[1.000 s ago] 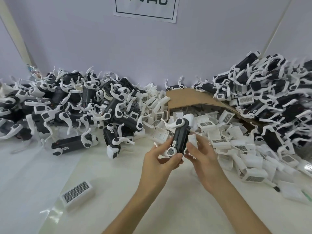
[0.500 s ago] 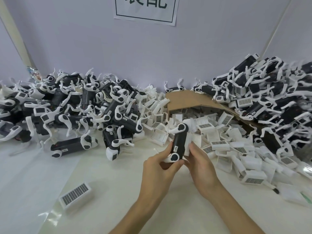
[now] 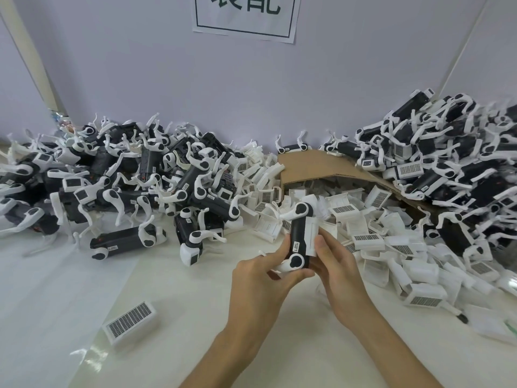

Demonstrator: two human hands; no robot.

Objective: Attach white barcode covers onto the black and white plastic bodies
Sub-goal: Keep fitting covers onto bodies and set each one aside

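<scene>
My left hand [image 3: 263, 275] grips the long black-and-white plastic body [image 3: 297, 242]. My right hand [image 3: 340, 266] pinches the flat white cover [image 3: 311, 236] against it. I should push straight.

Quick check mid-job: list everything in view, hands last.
held body: one, black and white, centre
white cover: one, against the held body's right side
loose cover: one, white, front left
left body pile: many, black and white, rear left
right body pile: many, black and white, rear right
cover pile: many, white, centre right
cardboard: one, brown, rear centre
sign: one, white, wall
left hand: grips held body
right hand: pinches white cover
</scene>
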